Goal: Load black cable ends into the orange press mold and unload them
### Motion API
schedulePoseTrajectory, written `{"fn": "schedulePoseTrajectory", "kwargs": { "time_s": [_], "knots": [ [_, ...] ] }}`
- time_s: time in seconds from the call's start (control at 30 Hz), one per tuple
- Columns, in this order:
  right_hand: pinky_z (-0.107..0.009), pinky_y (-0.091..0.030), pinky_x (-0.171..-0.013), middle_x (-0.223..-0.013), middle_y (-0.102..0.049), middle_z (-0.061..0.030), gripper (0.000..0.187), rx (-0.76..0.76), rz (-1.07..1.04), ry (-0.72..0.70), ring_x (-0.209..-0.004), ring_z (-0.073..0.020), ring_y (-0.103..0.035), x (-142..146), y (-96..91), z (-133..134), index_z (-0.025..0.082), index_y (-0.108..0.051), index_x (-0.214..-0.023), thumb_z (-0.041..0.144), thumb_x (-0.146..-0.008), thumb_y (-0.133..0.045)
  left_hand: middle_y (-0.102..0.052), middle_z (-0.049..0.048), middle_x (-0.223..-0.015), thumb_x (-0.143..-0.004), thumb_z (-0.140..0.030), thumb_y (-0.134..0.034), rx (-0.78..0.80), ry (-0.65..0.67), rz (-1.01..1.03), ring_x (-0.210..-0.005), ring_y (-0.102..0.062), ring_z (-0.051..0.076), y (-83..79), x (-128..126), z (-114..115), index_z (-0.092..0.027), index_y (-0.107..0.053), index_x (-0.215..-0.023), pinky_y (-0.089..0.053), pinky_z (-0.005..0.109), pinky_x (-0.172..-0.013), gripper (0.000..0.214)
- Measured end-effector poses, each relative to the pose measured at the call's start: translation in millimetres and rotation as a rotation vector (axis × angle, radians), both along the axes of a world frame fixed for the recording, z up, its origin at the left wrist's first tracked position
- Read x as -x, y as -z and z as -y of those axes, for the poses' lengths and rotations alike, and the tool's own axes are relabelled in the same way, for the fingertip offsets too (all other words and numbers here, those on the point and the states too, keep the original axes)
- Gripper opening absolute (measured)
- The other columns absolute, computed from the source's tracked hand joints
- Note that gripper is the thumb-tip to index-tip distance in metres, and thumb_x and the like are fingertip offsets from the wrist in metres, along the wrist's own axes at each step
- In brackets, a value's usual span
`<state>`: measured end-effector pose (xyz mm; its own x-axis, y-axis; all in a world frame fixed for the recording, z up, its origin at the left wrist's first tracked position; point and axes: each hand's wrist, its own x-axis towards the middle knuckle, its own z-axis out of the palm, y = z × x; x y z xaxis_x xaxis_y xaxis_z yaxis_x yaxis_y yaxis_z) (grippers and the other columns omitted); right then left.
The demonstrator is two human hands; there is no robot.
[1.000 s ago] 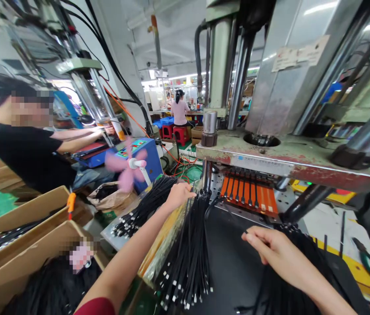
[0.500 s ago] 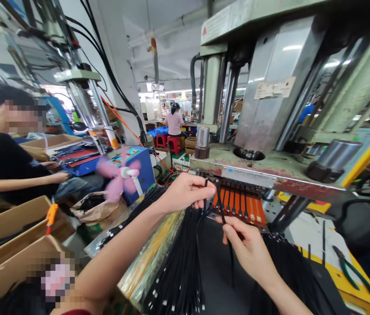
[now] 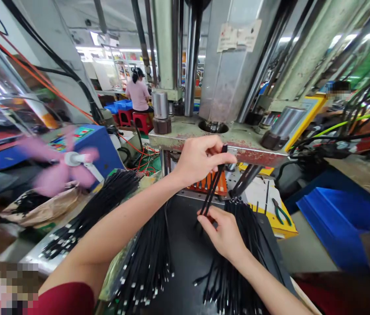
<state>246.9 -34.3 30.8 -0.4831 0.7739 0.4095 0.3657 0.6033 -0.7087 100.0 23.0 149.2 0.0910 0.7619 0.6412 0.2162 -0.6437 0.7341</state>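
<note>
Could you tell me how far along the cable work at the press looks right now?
Done: nothing clearly finished shows, and the orange fixture under the press is mostly hidden. In hand: the left hand and right hand hold a few black cables between them. Left: a thick left bundle and a right bundle lie on the dark mat.

no text can be read for certain. two pale paper slips [image 3: 237, 37] are stuck on the grey press column [image 3: 224, 83], and their print is too blurred to make out. the blue control box [image 3: 101, 148] has a coloured panel [image 3: 81, 131] on top, with smeared markings. a yellow-edged board [image 3: 307, 109] behind the press is unreadable too. the black cables [image 3: 216, 183] held between the left hand [image 3: 201, 162] and the right hand [image 3: 226, 234] show no legible marking.
</note>
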Motion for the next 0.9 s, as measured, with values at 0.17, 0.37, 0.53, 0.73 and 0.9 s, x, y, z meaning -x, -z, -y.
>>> {"fn": "schedulePoseTrajectory", "kwargs": {
  "time_s": [0.17,0.37,0.53,0.73,0.9],
  "knots": [
    [-0.025,-0.032,-0.054,-0.055,-0.054,0.0005,0.031,-0.041,0.045,0.277,-0.053,-0.0137,-0.046,-29.0,9.2,-80.4,0.017,-0.056,-0.062,0.038,-0.085,-0.056,-0.055,-0.0015,-0.066,-0.08,-0.049,-0.064,-0.34,-0.005,-0.208,-0.066,-0.057,0.011,-12.1,-21.7,-15.0,-0.016,-0.053,-0.065,-0.046,0.023,-0.064,0.038],
    [-0.023,-0.032,-0.053,-0.052,-0.053,0.0017,0.027,0.047,0.001,0.414,-0.053,-0.012,-0.046,-32.9,12.9,-151.2,0.017,-0.051,-0.056,0.032,-0.078,-0.056,-0.064,0.0042,-0.087,-0.083,-0.029,-0.064,-0.112,-0.019,-0.519,-0.076,-0.062,0.014,75.0,-14.3,-22.4,-0.016,-0.056,-0.09,-0.05,0.026,-0.074,0.017],
    [-0.022,-0.037,-0.057,-0.051,-0.057,0.0017,0.027,0.098,0.024,0.404,-0.052,-0.0125,-0.051,-26.3,22.0,-158.4,0.017,-0.056,-0.054,0.028,-0.079,-0.057,-0.053,0.0125,-0.134,-0.089,-0.014,-0.051,-0.127,0.174,-1.089,-0.13,-0.043,0.022,132.0,-2.6,-27.6,-0.014,-0.052,-0.121,-0.03,0.046,-0.112,0.032],
    [-0.023,-0.045,-0.071,-0.077,-0.07,-0.0017,0.015,0.142,0.09,0.401,-0.068,-0.0147,-0.062,-31.2,21.1,-156.3,0.017,-0.071,-0.078,0.013,-0.077,-0.057,-0.059,0.0143,-0.121,-0.089,-0.026,-0.056,-0.203,0.072,-1.199,-0.118,-0.053,0.024,128.0,-15.2,-25.1,-0.01,-0.051,-0.122,-0.033,0.038,-0.109,0.037],
    [-0.027,-0.046,-0.079,-0.084,-0.071,-0.0043,0.023,0.142,0.149,0.464,-0.078,-0.0188,-0.064,-25.1,20.2,-167.0,0.016,-0.071,-0.091,0.008,-0.076,-0.055,-0.045,0.0096,-0.142,-0.092,-0.05,-0.043,-0.022,0.1,-1.143,-0.13,-0.042,0.025,122.6,-10.9,-34.4,-0.019,-0.042,-0.135,-0.015,0.052,-0.115,0.053]
  ]
}}
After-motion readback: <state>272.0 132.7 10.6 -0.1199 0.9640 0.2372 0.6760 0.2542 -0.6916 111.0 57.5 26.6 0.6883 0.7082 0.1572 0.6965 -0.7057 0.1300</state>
